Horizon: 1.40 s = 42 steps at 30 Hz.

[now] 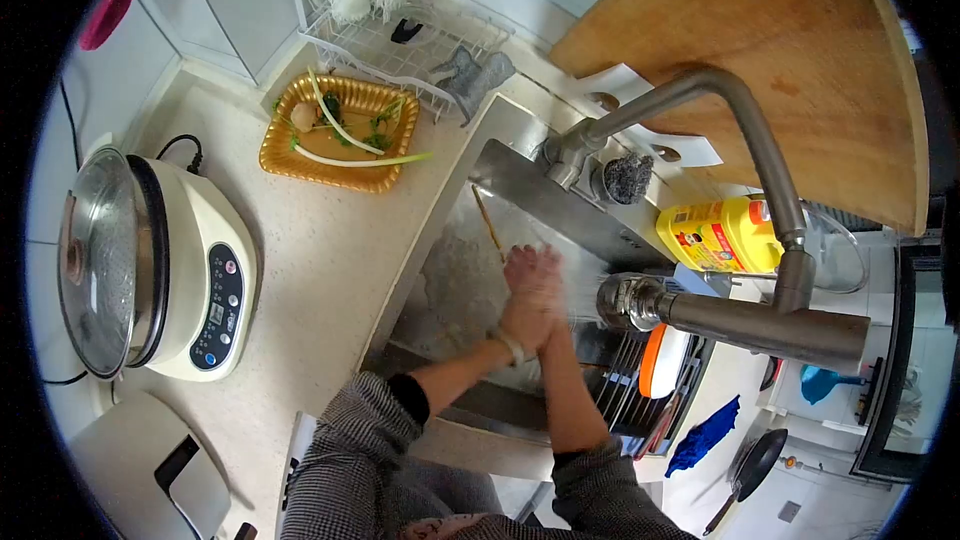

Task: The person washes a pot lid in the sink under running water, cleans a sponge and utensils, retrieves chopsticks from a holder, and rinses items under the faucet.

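Over the sink (440, 285), my left hand (527, 312) and my right hand (547, 275) are pressed against each other, their fingers overlapping and smeared by motion. A band circles my left wrist. Beside them, on the right, is the spray head of the metal faucet (630, 302), with a blurred streak of water reaching toward the hands. A thin brown stick (487, 220) shows in the basin just past my fingers; whether they touch it, I cannot tell.
A gold tray (350, 178) with scallions and other food stands left of the sink, near a cream electric cooker (190, 270) with a glass lid. Yellow detergent bottle (715, 235), steel scrubber (628, 178) and wooden board (770, 50) are behind the faucet. A rack (620, 380) crosses the sink's right side.
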Motion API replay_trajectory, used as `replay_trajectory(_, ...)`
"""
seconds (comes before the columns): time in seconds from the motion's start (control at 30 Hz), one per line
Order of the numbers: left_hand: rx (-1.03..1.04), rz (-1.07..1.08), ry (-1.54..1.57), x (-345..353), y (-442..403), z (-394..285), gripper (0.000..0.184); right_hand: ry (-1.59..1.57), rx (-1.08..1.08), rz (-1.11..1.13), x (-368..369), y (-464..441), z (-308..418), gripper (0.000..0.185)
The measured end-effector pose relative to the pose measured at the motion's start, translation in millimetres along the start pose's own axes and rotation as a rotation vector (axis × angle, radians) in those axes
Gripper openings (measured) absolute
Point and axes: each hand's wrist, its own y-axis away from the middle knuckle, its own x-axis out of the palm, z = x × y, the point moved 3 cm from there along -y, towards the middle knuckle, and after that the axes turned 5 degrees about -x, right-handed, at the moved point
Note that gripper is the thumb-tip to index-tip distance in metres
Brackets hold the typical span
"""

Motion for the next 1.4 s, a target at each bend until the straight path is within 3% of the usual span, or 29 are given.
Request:
replay_trajectory(0.03, 0.035, 0.003, -0.226, 13, 5, -10, 0.044, -0.037, 0.006, 0.031, -12, -11, -3, 0.030)
replay_trajectory(0.07, -0.190, 0.025, -0.243, 33, -1, -6, 0.044, -0.073, 0.014, 0.062, -24, -21, -6, 0.030)
replay_trajectory(0.1, -0.305, 0.032, -0.248, 40, -9, 9, 0.044, -0.195, 0.104, 0.396, -31, -33, -15, 0.033)
replay_trajectory(0.13, -0.421, 0.040, -0.255, 47, -17, 25, 0.044, -0.262, 0.149, 0.559, -24, -23, -20, 0.035)
replay_trajectory(0.17, -0.228, -0.046, -0.007, 37, -33, 54, 0.046, -0.317, 0.199, 0.723, -17, -12, -25, 0.036)
replay_trajectory(0.2, -0.031, -0.128, 0.244, 32, -40, 65, 0.047, -0.088, 0.112, 0.295, 2, 16, -23, 0.037)
replay_trajectory(0.23, -0.010, -0.063, 0.564, -1, -29, 42, 0.050, 0.130, 0.018, -0.129, 7, 33, -20, 0.038)
replay_trajectory(0.27, -0.006, -0.066, 0.556, -15, -15, 23, 0.050, 0.124, 0.018, -0.122, -1, 20, -17, 0.038)
replay_trajectory(0.3, -0.013, -0.062, -0.013, -18, 6, 0, 0.053, 0.050, 0.056, 0.013, -20, 1, -10, 0.040)
replay_trajectory(0.37, -0.614, -0.060, 0.103, 66, -16, -3, 0.058, -0.093, 0.120, 0.290, -43, -29, 4, 0.043)
replay_trajectory(0.4, -0.615, -0.064, 0.106, 34, -18, 0, 0.058, -0.089, 0.121, 0.294, -28, -21, 4, 0.043)
replay_trajectory(0.47, -0.020, 0.228, 0.133, -61, -1, -5, 0.053, -0.298, 0.162, 0.462, 24, 26, 0, 0.046)
replay_trajectory(0.5, -0.017, 0.222, 0.134, -51, -9, 8, 0.053, -0.367, 0.177, 0.519, 43, 43, -1, 0.048)
replay_trajectory(0.57, -0.262, -0.074, 0.232, -27, -18, 41, 0.056, 0.174, -0.130, 0.146, 38, 56, 0, 0.044)
replay_trajectory(0.7, -0.429, -0.017, 0.361, -46, -18, 66, 0.062, 0.210, -0.174, -0.016, -6, 46, 4, 0.038)
replay_trajectory(0.77, -0.458, -0.035, 0.499, -54, -18, 76, 0.062, 0.009, -0.197, 0.011, -15, 37, 8, 0.034)
replay_trajectory(0.9, -0.557, 0.049, 0.708, -76, -11, 68, 0.057, 0.128, -0.228, -0.151, 22, 46, 17, 0.025)
replay_trajectory(1.03, -0.470, 0.028, 0.739, -67, -11, 71, 0.053, 0.021, -0.235, -0.229, 22, 40, 15, 0.011)
replay_trajectory(1.13, -0.467, 0.069, 0.731, -69, -12, 68, 0.052, -0.108, -0.214, -0.178, 15, 33, 13, 0.016)
replay_trajectory(1.23, -0.354, 0.176, 0.588, -65, -8, 60, 0.050, -0.233, -0.203, -0.115, -23, 15, 9, 0.020)
replay_trajectory(1.33, -0.111, 0.418, 0.381, -55, -1, 53, 0.048, -0.329, -0.265, 0.014, -60, -25, -4, 0.023)
replay_trajectory(1.4, -0.093, 0.514, 0.613, -30, 9, 49, 0.042, -0.362, -0.284, 0.052, -52, -24, -5, 0.024)
